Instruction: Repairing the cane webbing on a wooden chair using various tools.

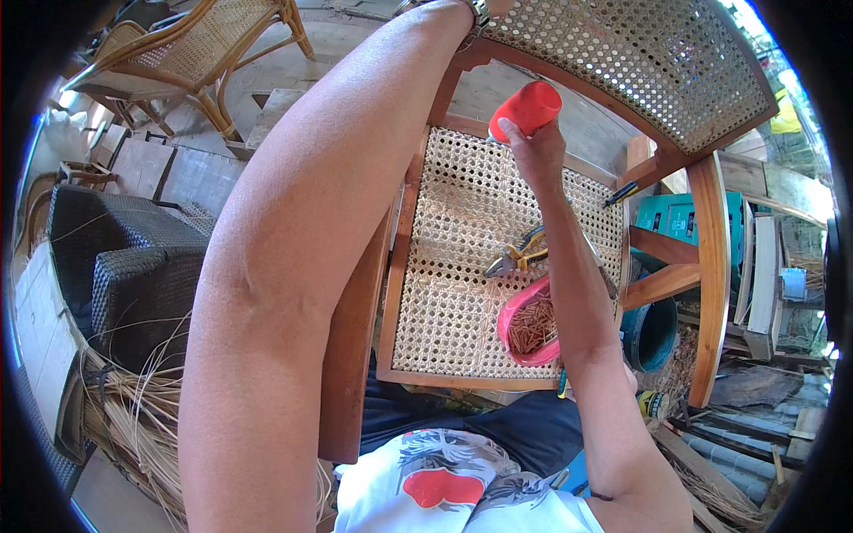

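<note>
My right hand [533, 147] is closed round a red bottle [531, 107], tilted above the far part of a woven cane chair seat [462, 311]. At the top edge, only a sliver of my left hand [503, 5] shows past a metal wristwatch [477, 16], by the cane backrest [613, 62]; its fingers are out of the picture. Pliers [506, 259] with yellow and black handles lie on the seat, partly behind my right forearm. Close to them sits a pink container [514, 322] of small wooden pegs [531, 329]. A dark-handled tool [622, 193] rests at the seat's right edge.
My left arm hides much of the chair's left side. A rattan armchair [191, 58] stands far left, above a dark woven chair [147, 275]. Loose cane strips [133, 417] lie lower left. At right are a teal crate [680, 216] and a dark green bucket [653, 333].
</note>
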`<state>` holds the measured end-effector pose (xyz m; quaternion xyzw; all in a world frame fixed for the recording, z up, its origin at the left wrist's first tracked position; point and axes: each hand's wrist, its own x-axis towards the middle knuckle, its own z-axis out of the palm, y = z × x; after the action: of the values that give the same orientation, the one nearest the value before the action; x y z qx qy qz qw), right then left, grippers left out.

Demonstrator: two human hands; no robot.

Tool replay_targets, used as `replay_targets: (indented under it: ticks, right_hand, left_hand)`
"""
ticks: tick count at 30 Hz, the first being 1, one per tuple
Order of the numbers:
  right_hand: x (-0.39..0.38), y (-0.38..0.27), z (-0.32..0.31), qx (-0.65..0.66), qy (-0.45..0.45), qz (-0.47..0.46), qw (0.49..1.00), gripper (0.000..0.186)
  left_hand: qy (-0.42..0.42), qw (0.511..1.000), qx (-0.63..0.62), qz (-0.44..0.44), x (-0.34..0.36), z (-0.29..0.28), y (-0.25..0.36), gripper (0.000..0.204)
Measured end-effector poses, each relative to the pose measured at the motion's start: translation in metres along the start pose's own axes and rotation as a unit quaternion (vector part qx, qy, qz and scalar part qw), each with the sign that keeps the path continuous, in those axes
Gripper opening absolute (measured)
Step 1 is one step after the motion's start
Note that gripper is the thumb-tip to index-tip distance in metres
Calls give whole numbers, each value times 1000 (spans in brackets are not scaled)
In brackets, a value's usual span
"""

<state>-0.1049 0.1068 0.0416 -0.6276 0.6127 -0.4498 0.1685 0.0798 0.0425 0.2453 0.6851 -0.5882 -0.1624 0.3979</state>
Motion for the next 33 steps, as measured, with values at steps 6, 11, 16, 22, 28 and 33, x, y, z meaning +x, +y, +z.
replay_targets:
  ticks: [6,11,16,22,28,33]
  right_hand:
    - [3,18,7,90,12,23,996,53]
    - [-3,31,6,492,53,233,837,50]
    - [-9,34,-3,535,53,235,810,45]
    - [-7,33,2,448,4,123,886,40]
    - [-1,36,12,362,12,74,929,43]
    - [2,42,16,305,8,54,951,55]
  left_hand:
    - [4,1000,-1,-4,0,1,0,75]
    - [4,1000,1,1,2,1,-1,75]
    - [6,1000,0,2,2,3,-1,76]
    - [2,1000,-1,2,-1,-1,0,75]
    - [0,1000,2,-1,-2,-1,0,75]
    - [7,1000,-3,1,0,1,-1,75]
